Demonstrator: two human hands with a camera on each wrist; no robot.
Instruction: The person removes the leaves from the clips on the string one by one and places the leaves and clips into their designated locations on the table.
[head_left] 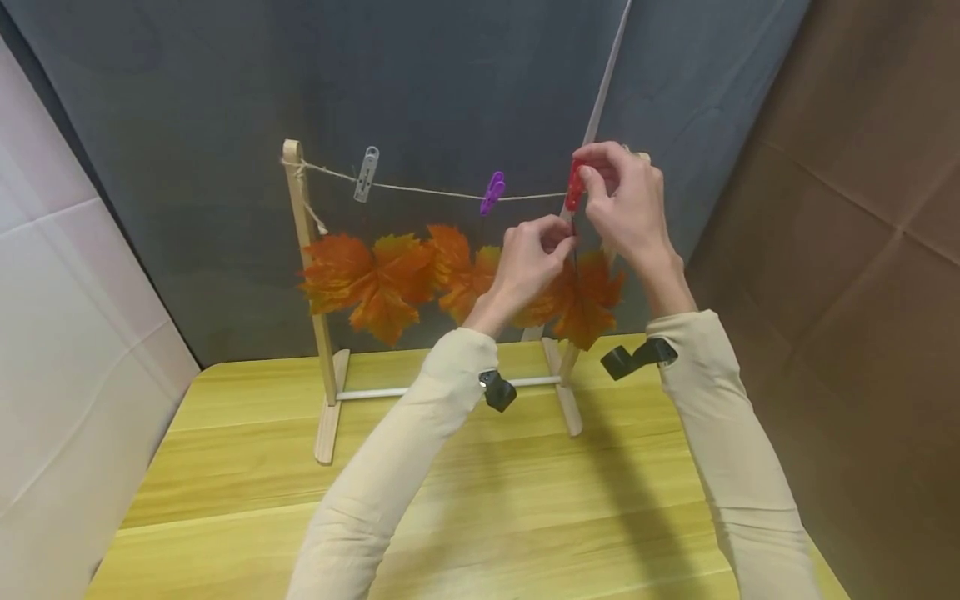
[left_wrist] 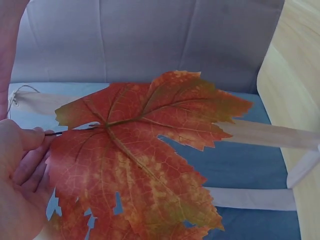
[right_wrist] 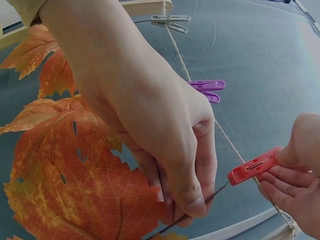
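Note:
My right hand (head_left: 628,196) pinches a red clothespin (head_left: 575,185) on the twine near its right end. Just below it, my left hand (head_left: 528,262) pinches the thin dark stem of an orange maple leaf (head_left: 585,296). In the right wrist view the stem's tip meets the nose of the red clothespin (right_wrist: 254,166). The leaf (left_wrist: 135,150) spreads out beyond my left fingertips in the left wrist view. A purple clothespin (head_left: 492,193) and a grey clothespin (head_left: 366,174) sit farther left on the twine (head_left: 431,191), with two more leaves hanging below them.
A wooden stand holds the twine; its left post (head_left: 311,275) rises from a foot on the wood-grain table (head_left: 247,467). A white crossbar (head_left: 375,392) joins the feet low down. Dark cloth (head_left: 450,83) hangs behind, and brown cloth (head_left: 840,250) at the right.

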